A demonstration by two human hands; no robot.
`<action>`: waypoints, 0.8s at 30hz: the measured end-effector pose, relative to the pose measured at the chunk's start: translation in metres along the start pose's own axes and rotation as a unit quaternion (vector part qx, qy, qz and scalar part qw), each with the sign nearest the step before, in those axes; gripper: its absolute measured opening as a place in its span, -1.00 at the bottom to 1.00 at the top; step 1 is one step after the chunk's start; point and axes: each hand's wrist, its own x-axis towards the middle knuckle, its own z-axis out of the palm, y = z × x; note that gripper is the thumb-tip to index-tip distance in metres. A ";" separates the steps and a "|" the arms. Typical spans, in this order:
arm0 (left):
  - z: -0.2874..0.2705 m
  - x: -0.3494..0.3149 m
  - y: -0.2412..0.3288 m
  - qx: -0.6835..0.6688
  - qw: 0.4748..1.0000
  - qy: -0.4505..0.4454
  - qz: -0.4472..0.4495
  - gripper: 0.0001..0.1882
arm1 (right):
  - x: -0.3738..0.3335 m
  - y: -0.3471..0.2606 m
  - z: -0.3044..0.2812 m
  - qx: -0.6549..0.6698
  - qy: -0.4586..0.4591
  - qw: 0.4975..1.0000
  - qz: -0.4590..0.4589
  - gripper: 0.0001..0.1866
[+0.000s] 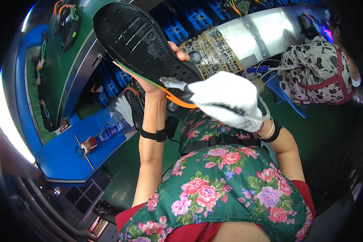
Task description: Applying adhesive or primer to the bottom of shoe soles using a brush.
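Note:
A black shoe sole [137, 44] with an orange and green edge is held up in front of me, its broad black face turned up. My bare left hand [151, 86] grips it from beneath, with fingertips showing over its far edge. My right hand [228, 99], in a white glove, is closed round a small brush [174, 84], whose pale, worn-looking bristles touch the near edge of the sole. The glove hides most of the brush's handle. Behind my left wrist is another dark shoe sole [134, 107] with an orange edge.
A blue table [64, 157] at left bears a bottle [111, 131], a small red carton [88, 144] and a stick. A white glove [126, 109] lies nearby. Shoes ride a green belt [82, 28]. Tape-wrapped cardboard [213, 50] covers a metal ledge. A co-worker [318, 72] sits at right.

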 end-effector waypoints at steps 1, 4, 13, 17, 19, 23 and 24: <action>0.001 0.002 0.000 -0.002 1.000 -0.008 0.002 0.07 | 0.002 -0.001 -0.002 0.004 -0.020 1.000 -0.016 -0.74; -0.001 0.006 -0.001 -0.022 1.000 -0.002 -0.003 0.06 | 0.003 0.002 0.001 0.055 0.012 0.998 0.024 -0.77; 0.007 0.019 0.008 0.053 0.996 -0.062 0.022 -0.08 | 0.010 0.000 -0.005 0.038 0.020 0.999 0.011 -0.82; 0.006 0.027 0.007 0.025 0.997 -0.065 0.045 -0.09 | 0.003 0.013 0.000 0.167 0.096 0.972 0.135 -0.81; 0.003 0.026 0.009 0.007 0.996 -0.054 0.069 0.00 | 0.010 0.008 -0.008 0.111 0.062 0.988 0.089 -0.81; 0.005 0.031 0.012 0.058 0.993 -0.060 0.077 -0.10 | 0.013 0.010 -0.010 0.072 0.041 0.995 0.048 -0.82; 0.006 0.032 0.012 0.061 0.993 -0.066 0.080 -0.10 | 0.013 0.012 -0.010 0.119 0.041 0.989 0.082 -0.83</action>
